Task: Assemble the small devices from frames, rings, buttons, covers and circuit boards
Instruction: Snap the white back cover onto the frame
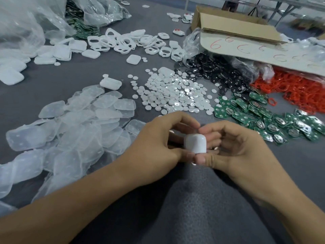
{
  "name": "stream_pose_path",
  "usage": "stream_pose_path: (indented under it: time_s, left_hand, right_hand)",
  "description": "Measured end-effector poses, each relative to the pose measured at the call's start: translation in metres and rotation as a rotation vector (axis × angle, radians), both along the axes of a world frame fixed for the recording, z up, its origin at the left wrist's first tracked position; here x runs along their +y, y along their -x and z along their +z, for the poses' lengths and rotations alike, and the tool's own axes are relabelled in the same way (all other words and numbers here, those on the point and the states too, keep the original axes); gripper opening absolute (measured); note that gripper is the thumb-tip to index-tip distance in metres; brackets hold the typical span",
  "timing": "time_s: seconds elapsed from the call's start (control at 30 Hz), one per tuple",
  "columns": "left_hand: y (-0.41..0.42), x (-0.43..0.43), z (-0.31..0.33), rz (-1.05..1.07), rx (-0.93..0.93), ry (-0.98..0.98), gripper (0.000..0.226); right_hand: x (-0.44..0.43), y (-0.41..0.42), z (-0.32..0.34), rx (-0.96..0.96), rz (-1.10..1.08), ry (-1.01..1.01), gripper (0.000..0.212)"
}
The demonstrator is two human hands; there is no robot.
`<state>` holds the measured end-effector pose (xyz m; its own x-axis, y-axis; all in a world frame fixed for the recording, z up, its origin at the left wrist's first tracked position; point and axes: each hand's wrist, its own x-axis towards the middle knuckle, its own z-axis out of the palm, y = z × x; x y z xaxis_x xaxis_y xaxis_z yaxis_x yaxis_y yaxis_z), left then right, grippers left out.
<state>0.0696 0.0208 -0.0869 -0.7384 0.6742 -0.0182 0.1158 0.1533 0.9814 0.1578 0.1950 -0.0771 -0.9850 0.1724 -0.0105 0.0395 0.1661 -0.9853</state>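
Head view: we hold a smooth, glossy white shell [195, 144] with rounded corners between both hands, low at centre above the grey knitted fabric surface [88, 73]. Our left hand [154, 143] curls its fingers round the shell's left side. Our right hand [237, 148] curls round the right side. Both thumbs meet at its lower edge.

Frosted translucent covers [79, 124], soft-cornered rectangles, lie heaped to the left. Small white round buttons [175, 95] spread flat ahead. Green circuit boards [263, 117] with shiny metal contacts lie to the right, with red rings [302, 92] beyond them. White frames [126, 43] with cut-outs lie farther back, near a cardboard box [237, 27].
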Motion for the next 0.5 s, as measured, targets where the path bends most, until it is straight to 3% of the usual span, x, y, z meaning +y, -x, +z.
stream_pose_path:
  time_s: [0.13,0.5]
  left_hand:
    - [0.001,0.000,0.001,0.009,-0.069,-0.052,0.043]
    - [-0.007,0.003,-0.009,0.046,-0.095,-0.171,0.038]
  right_hand:
    - [-0.004,-0.001,-0.003,-0.020,-0.074,0.069,0.029]
    - [-0.024,0.002,-0.009,0.053,-0.252,0.165,0.028]
